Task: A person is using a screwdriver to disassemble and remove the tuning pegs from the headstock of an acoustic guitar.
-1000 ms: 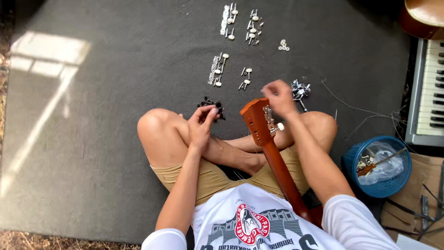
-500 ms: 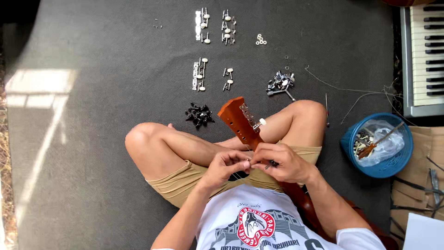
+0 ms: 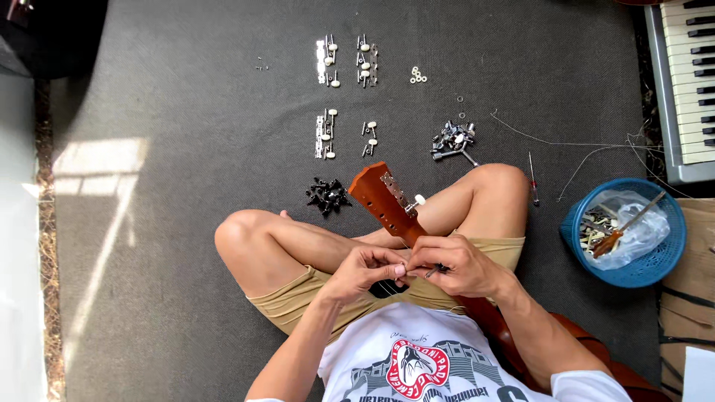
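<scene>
Both hands are meeting just below the guitar headstock [image 3: 383, 197], over the neck lying across the lap. Left hand [image 3: 365, 272] is pinching a small part; right hand [image 3: 458, 264] is gripping a thin tool, too small to identify. Judgement: keeping fingertips close and steady is preventing drops; black screws [image 3: 328, 195] are lying left of the headstock.

hands [image 3: 417, 269] pinching small part, guitar headstock [image 3: 381, 195], grey mat [image 3: 186, 97]
</scene>
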